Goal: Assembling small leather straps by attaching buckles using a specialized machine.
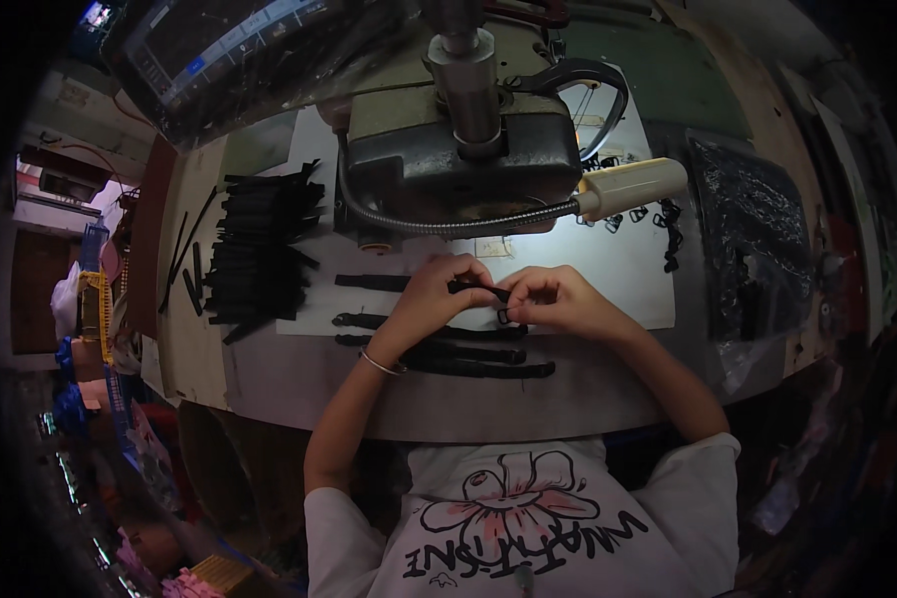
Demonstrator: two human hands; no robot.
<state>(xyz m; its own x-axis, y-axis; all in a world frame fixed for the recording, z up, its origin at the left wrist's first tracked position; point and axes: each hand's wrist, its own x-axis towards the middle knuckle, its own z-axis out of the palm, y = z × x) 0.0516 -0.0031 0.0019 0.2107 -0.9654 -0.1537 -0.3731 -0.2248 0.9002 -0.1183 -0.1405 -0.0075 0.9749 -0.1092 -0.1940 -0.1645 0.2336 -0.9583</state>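
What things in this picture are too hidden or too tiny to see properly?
- Head view: the small piece at the end of the black strap is covered by the right hand fingers.
- The left hand hides part of the strap.
- The sewing machine needle area sits behind its body and lamp.
- The small black buckles are too tiny to tell apart.

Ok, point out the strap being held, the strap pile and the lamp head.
black strap [478, 288], head view, span between both hands.
stack of black straps [264, 244], head view, middle of pile.
lamp head [633, 186], head view, cream housing.
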